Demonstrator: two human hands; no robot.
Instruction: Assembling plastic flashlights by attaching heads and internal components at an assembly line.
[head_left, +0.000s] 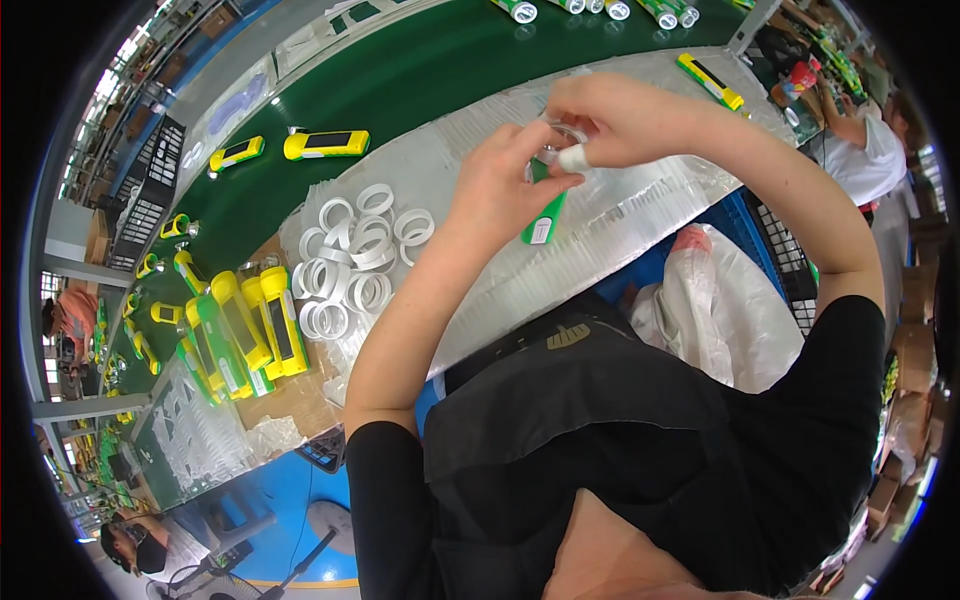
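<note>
Both of my hands meet above the grey bench, around a green flashlight [543, 222] whose lower end points toward me. My left hand [500, 185] is closed round its body. My right hand [615, 125] curls over the head end, its fingers pinching a pale ring [568, 136] there; a white cover sits on one fingertip. My fingers hide most of the flashlight's head. Left of my left forearm lies a loose heap of white rings [370, 245]. Beside it, several yellow-and-green flashlights [240, 325] are piled on cardboard.
Beyond the bench runs a green conveyor belt [420, 90] carrying flashlights, with several silver-headed ones [520, 12] at the far side. A single yellow flashlight [710, 82] lies at the bench's right end. White sacks [720, 300] and a black crate [785, 260] stand right of my lap. Co-workers sit nearby.
</note>
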